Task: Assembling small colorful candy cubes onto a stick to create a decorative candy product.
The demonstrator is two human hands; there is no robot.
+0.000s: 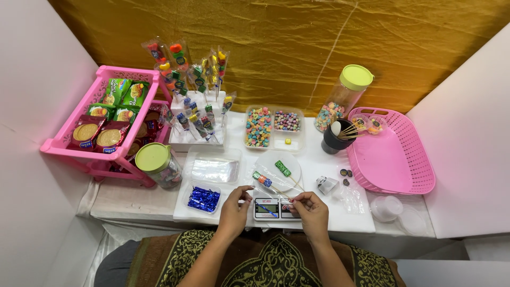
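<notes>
Here, white table, gold curtain, left hand and right hand pinching blue twist tie.

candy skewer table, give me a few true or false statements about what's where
1. The pink basket at the right is full of candy skewers. False: only a couple of small cups sit at its far end.
2. Both hands, left hand and right hand, are over the small scale at the table's near edge. True.
3. The tall jar has a pink lid. False: its lid is light green.
4. A clear tray of blue wrapped twists lies just left of the left hand. True.
5. Wrapped skewers stand upright in a white block near the pink rack. True.
</notes>
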